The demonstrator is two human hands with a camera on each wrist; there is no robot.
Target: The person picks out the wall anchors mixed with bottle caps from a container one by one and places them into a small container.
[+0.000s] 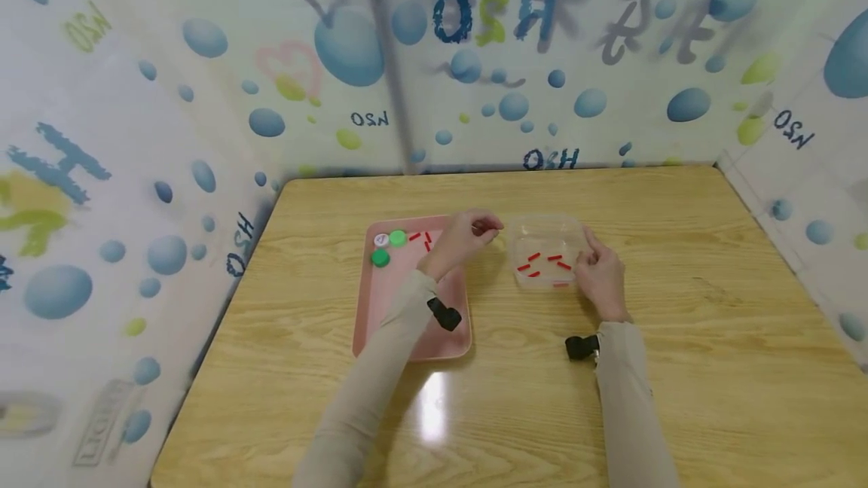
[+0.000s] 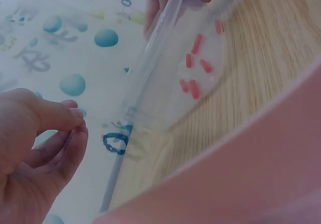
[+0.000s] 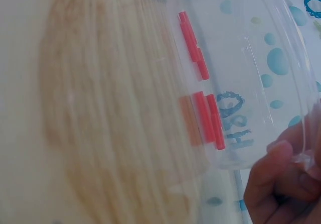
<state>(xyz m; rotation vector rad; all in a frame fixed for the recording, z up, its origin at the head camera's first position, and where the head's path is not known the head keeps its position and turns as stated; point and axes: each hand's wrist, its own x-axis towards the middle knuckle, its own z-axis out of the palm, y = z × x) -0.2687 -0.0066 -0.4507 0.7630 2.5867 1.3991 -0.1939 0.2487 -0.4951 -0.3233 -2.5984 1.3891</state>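
Beige long sleeves (image 1: 380,367); black wrist straps (image 1: 444,315).

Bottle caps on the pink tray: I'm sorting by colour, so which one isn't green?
The white cap, at the tray's far left corner. The two beside it are both green.

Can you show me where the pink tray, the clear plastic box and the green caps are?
pink tray (image 1: 386,322), head view, on its bare floor near the front left corner.
clear plastic box (image 1: 542,228), head view, on its far wall.
green caps (image 1: 381,257), head view, on the top of the darker cap.
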